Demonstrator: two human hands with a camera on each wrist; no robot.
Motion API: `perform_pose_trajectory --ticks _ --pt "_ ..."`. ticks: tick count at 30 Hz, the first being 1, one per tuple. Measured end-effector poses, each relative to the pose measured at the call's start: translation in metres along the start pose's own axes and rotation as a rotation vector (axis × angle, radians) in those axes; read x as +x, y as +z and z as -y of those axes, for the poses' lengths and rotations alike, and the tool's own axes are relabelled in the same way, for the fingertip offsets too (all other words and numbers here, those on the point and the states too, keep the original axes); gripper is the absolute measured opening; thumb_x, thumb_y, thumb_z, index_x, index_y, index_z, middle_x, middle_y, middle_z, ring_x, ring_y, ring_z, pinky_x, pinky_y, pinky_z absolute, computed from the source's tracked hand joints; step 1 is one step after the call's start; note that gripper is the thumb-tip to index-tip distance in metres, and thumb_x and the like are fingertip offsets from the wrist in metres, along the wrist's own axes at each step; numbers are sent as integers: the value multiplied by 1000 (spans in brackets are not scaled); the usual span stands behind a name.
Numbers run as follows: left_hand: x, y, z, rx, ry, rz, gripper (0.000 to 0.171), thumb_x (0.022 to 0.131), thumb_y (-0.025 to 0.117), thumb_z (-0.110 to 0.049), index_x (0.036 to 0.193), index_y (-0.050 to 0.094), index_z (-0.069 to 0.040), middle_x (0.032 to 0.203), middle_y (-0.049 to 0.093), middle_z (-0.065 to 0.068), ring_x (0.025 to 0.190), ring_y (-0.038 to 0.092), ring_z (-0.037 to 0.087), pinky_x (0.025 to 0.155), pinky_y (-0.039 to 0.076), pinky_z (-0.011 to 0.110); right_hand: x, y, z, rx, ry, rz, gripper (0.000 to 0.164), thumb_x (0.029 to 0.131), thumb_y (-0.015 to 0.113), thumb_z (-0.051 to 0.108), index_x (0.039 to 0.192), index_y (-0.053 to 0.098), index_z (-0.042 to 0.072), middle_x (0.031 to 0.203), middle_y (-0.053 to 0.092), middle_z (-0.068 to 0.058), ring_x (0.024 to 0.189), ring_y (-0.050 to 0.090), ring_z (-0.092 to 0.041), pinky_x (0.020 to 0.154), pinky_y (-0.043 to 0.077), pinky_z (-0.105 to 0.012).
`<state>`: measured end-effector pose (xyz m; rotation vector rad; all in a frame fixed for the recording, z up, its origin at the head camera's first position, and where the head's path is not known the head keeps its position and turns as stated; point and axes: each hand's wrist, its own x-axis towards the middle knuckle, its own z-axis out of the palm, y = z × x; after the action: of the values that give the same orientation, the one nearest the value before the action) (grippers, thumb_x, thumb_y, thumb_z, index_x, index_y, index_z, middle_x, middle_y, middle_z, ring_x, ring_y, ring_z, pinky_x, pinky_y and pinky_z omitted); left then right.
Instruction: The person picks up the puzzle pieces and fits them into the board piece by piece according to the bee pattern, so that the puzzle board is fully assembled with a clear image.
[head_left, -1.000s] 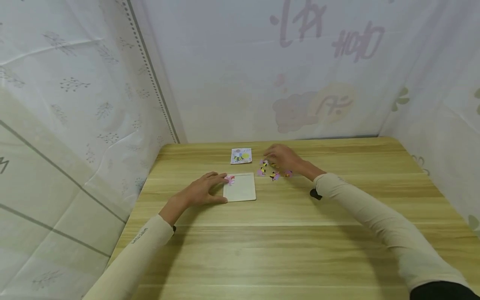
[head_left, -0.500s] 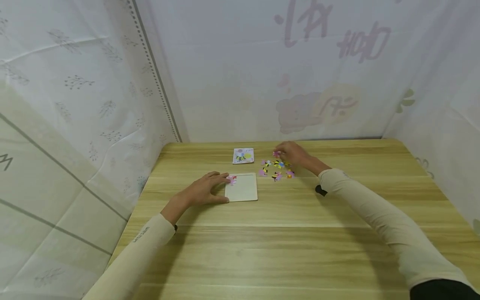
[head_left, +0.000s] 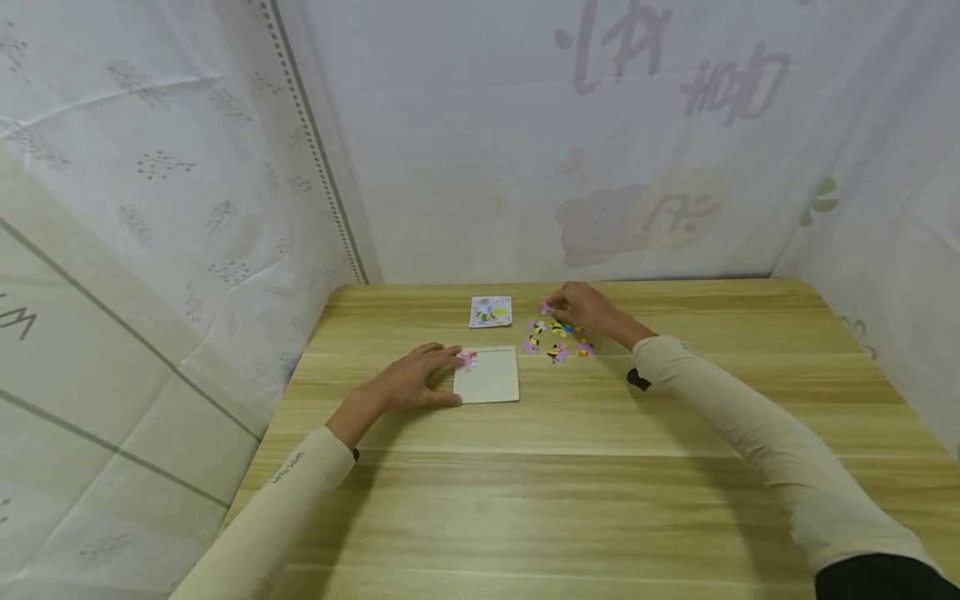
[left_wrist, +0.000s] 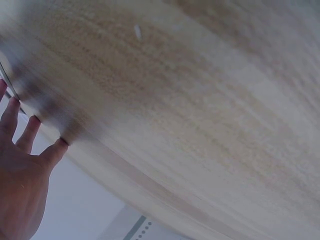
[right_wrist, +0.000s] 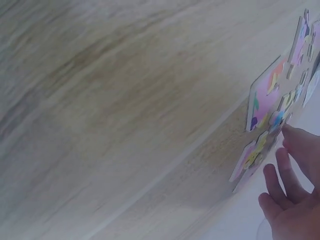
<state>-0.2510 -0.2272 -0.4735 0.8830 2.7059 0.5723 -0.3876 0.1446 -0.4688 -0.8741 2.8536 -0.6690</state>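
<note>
My left hand (head_left: 411, 379) lies at the left side of a square white puzzle tray (head_left: 487, 383), fingers spread, with fingertips on its upper left and thumb at its lower left corner. A pink puzzle piece (head_left: 468, 360) sits in the tray's upper left corner, partly under the fingertips. In the left wrist view, the left hand (left_wrist: 25, 170) shows relaxed fingers on the tabletop side. My right hand (head_left: 587, 307) pinches another pink puzzle piece (head_left: 546, 307) behind the loose pieces. Thumb and fingers of the right hand (right_wrist: 295, 190) reach past those pieces in the right wrist view.
Several loose pink, yellow and black puzzle pieces (head_left: 559, 352) lie right of the tray. A small picture card with a bee (head_left: 491, 312) lies behind the tray. The wooden table (head_left: 480, 517) ends at a white printed curtain (head_left: 465, 167) at the back and sides.
My right hand first moves right and back, exposing the pink piece at its fingertips, then shifts slightly left with it. The left hand stays on the tray.
</note>
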Motion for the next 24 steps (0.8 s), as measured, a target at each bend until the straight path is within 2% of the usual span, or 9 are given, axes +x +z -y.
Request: perform_pose_trajectory --ticks 4,9,16,24 --pt "0 0 -1 0 -2 -1 78 91 75 -56 155 50 -19 168 33 1 156 24 35 120 28 64 1 0 -1 -16 -24 -13 33 102 69 15 130 70 -2 123 69 -17 108 66 -31 91 57 -47" --pt "0 0 0 2 0 -4 78 91 75 -57 155 51 -19 168 33 0 156 24 35 120 28 63 3 0 -2 -32 -63 22 32 103 67 13 132 69 -2 131 65 -21 117 63 -35 94 55 -50" --pt "1 1 2 9 -1 -3 78 91 73 -59 155 50 -21 169 32 0 156 23 35 120 27 63 5 1 -1 -94 -101 40 31 104 66 14 132 70 2 127 67 -20 116 63 -36 92 55 -50" --pt "0 1 3 5 -3 -3 78 91 74 -58 155 50 -20 169 32 0 156 23 35 120 27 63 -1 2 4 -79 -143 37 31 105 64 19 132 72 6 122 68 -14 109 63 -30 88 56 -46"
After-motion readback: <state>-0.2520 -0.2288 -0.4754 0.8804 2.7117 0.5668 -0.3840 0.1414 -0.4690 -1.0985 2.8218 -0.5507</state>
